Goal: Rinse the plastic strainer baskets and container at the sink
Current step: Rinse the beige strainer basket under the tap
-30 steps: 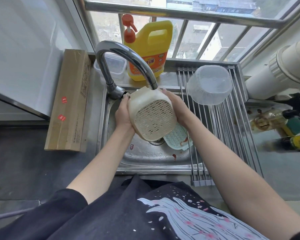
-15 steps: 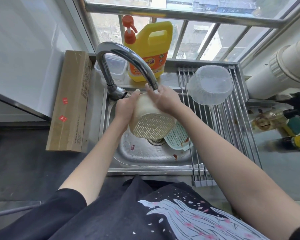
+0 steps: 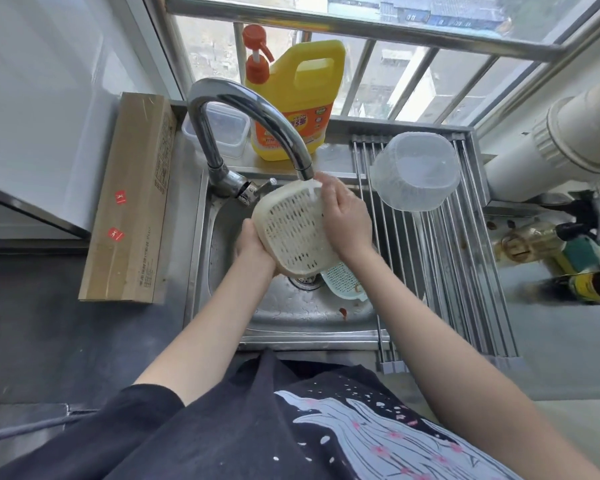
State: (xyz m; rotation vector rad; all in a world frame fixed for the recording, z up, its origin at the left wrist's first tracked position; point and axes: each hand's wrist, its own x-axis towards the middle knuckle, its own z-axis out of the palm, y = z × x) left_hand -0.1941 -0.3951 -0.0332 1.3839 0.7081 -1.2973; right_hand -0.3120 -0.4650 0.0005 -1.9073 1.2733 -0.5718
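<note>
While water runs from the tap, I grip the cream strainer over the sink, my left hand closed under its edge and my right hand clasping its side, tilted so the stream washes through the holes.

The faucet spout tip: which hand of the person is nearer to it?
Right. The right hand reaches up beside the faucet spout tip, its fingers at the water stream. The left hand holds the cream strainer basket lower down.
</note>
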